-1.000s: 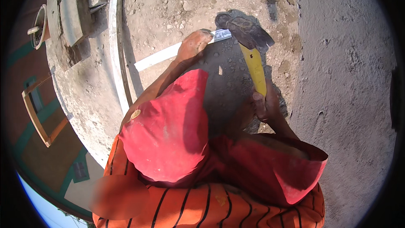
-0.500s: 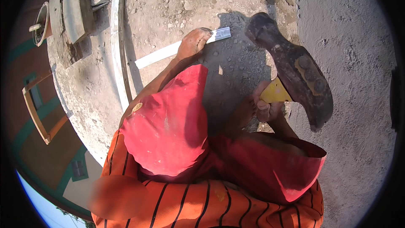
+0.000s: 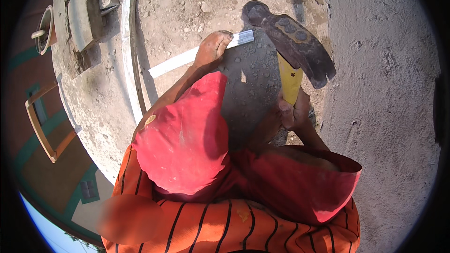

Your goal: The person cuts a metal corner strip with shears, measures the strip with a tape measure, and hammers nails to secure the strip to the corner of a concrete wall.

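Note:
A narrow, straight metal strip (image 3: 173, 63), pale and shiny with a grooved end, lies slantwise over the dirt ground. My left hand (image 3: 213, 49) is closed around it near its far right end, thumb and fingers pressed together. In my right hand (image 3: 296, 111) is a claw hammer (image 3: 300, 42) with a dark, worn head and a yellow handle. The fist wraps the handle, and the head is held up to the right of the strip's end, apart from it. The lower handle is hidden by the hand. My red shorts cover my bent knees below.
A long pale bar (image 3: 127, 42) lies to the left, beside weathered planks (image 3: 85, 14). Further left are a round basin (image 3: 44, 37) and a wooden frame (image 3: 39, 124). A rough grey cement surface (image 3: 384, 93) fills the right side. Small stones dot the ground.
The hammer head has swung left and farther away, toward the strip's end, showing more of the yellow handle. My left hand and the strip stay nearly in place.

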`<state>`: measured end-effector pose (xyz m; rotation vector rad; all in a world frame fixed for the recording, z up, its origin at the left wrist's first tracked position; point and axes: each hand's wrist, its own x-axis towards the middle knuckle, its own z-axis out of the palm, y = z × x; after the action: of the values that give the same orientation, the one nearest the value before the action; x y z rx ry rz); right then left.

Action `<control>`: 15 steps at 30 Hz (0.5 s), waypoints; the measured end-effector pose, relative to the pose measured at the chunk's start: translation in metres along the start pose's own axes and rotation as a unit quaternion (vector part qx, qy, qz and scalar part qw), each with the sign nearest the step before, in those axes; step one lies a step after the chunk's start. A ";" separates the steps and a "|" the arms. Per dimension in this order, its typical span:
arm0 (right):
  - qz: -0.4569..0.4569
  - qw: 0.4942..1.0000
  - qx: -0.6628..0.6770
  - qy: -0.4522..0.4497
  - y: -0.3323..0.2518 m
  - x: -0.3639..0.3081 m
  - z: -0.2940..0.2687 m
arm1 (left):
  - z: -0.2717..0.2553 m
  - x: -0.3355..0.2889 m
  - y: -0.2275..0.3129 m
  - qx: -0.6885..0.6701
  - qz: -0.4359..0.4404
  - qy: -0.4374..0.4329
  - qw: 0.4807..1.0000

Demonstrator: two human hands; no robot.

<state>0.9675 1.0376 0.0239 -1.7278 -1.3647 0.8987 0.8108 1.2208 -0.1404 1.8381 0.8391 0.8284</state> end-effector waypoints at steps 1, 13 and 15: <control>-0.014 0.998 0.059 -0.009 0.002 -0.001 0.000 | 0.000 0.000 0.003 0.001 0.001 0.000 1.000; 0.101 0.989 -0.103 -0.020 0.010 -0.006 0.005 | -0.005 -0.001 -0.006 0.010 0.014 -0.063 0.998; 0.058 0.993 -0.100 -0.003 0.014 -0.012 0.006 | -0.016 -0.001 0.016 0.073 0.001 -0.073 0.995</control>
<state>0.9664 1.0241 0.0092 -1.9755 -1.4096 0.8543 0.8005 1.2219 -0.1208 2.0010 0.8227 0.6381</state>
